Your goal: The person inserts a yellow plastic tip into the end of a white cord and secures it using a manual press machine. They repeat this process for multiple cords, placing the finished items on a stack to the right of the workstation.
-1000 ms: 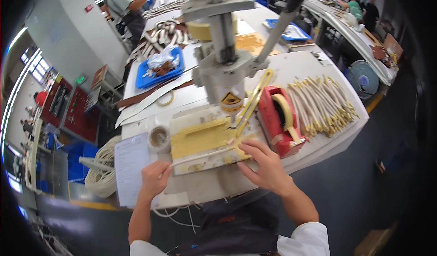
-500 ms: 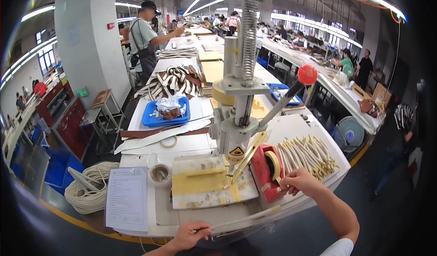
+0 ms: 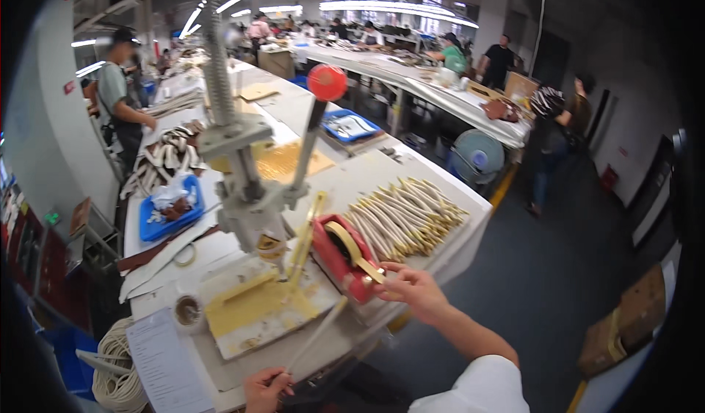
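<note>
Near the table's front edge my left hand (image 3: 267, 389) is closed on one end of a white cord (image 3: 317, 334). The cord slants up and away, its yellowish far end close to the red tape dispenser (image 3: 328, 260). At the front of that dispenser is my right hand (image 3: 416, 292), thumb and fingers pinched on the end of the yellow tape (image 3: 366, 267). The tape runs from its roll down to my fingertips. Just behind lies a pile of white cords (image 3: 411, 211) with yellow-wrapped ends.
Left of the dispenser a hand press (image 3: 253, 218) with a red lever knob (image 3: 327, 82) stands over a taped board (image 3: 246, 317). A printed sheet (image 3: 165, 361), coiled cord (image 3: 117, 365) and blue tray (image 3: 172, 207) are at left. A fan (image 3: 477, 156) stands beyond the table.
My view has swung to the right, so the table appears shifted left. A length of tape now shows between the roll and my right fingers. My left hand still holds the cord.
</note>
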Tool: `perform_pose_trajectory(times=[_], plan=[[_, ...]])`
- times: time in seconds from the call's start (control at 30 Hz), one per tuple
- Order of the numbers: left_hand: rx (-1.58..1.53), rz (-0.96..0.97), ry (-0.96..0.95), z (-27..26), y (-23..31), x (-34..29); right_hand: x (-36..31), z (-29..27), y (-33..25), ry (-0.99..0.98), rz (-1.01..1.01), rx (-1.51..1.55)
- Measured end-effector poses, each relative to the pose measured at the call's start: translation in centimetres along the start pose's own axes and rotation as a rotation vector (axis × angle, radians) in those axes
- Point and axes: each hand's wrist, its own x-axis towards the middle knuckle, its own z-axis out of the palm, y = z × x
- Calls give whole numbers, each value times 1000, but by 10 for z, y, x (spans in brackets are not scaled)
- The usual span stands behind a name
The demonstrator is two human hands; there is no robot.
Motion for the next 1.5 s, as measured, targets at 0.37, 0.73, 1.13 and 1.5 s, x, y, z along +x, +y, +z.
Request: perform_pose_trajectory(times=[0.37,0.73,1.13,1.5], plan=[[18,16,27,5,11,8,11,-35,26,145,-229,-677],[34,139,-45,13,32,-4,-57,36,35,-187,-266,-312],[219,386,13,29,27,-14,-55,131,53,-602,-326,-808],[336,561,58,32,23,-14,-59,132,50,-561,-567,-1037]])
